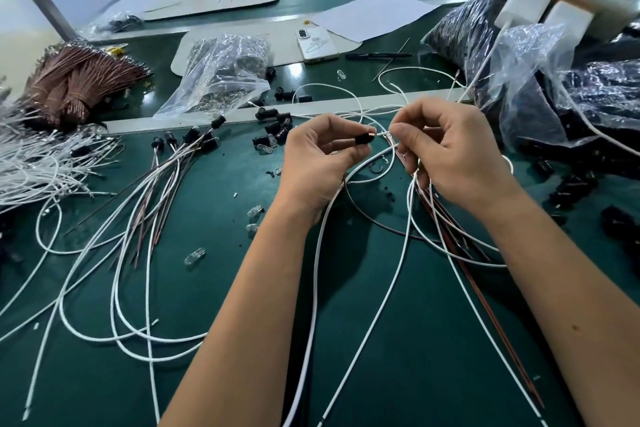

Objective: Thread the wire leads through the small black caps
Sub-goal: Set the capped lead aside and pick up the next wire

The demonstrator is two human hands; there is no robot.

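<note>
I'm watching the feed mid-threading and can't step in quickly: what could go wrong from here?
1. The left hand pinches the small black plastic cap only at its fingertips; it could slip as the right hand pushes the thin white wire lead in.
2. Loose white and brown wires loop under both hands; a pull may snag them.
3. Small clear glass bulbs lie nearby and could be knocked.

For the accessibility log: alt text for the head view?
Left hand pinches a small black cap while right hand feeds a white wire lead toward it, above a green table strewn with wires and loose caps.
</note>
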